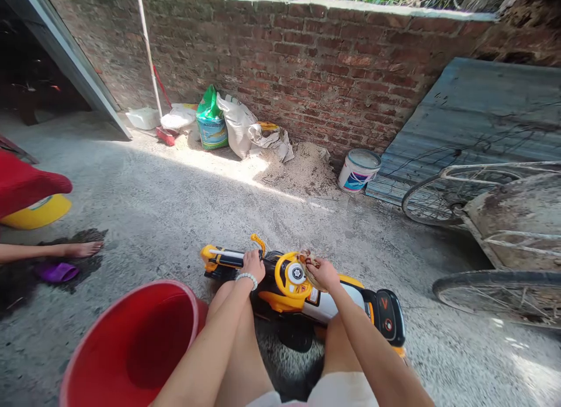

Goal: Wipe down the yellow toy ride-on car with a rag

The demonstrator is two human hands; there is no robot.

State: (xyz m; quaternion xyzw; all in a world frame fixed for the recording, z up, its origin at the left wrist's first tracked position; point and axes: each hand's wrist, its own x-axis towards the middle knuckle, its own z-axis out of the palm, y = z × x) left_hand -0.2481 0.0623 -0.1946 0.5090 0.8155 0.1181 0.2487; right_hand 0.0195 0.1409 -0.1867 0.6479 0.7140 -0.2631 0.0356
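A yellow, white and black toy ride-on car (307, 293) lies on the concrete ground in front of my knees. My left hand (253, 264), with a white bead bracelet on the wrist, is closed around the car's handlebar near its black and white grip. My right hand (321, 271) is closed on a brownish scrubbing pad (308, 261) pressed against the car's front near the round emblem. Just left of my left arm stands a red plastic basin (131, 345).
Another person's bare foot (81, 249) and a purple sandal (56, 272) are at the left on a wet patch. Sacks (236, 123), a sand pile and a white bucket (358, 170) line the brick wall. A rusty wheeled cart (504, 231) stands at the right.
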